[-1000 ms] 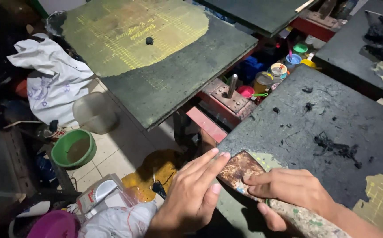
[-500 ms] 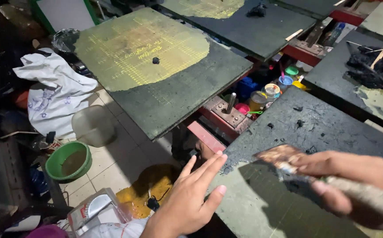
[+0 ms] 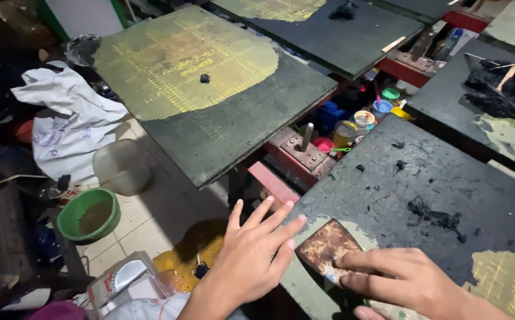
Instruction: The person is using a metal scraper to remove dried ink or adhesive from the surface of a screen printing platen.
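Dark printing board (image 3: 447,189), right hand (image 3: 405,281) pressing a rusty scraper (image 3: 328,249) flat, apparently pinched, left hand (image 3: 251,255) spread open beside it

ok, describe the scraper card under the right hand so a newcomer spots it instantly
Start at the dark board at lower right, coated in black residue. At its near-left corner, where the coating is scraped off, the right hand presses down a small flat card, with the left hand spread just beside it. It is the only rusty-brown, mottled rectangle there; the bits around it are black flakes.
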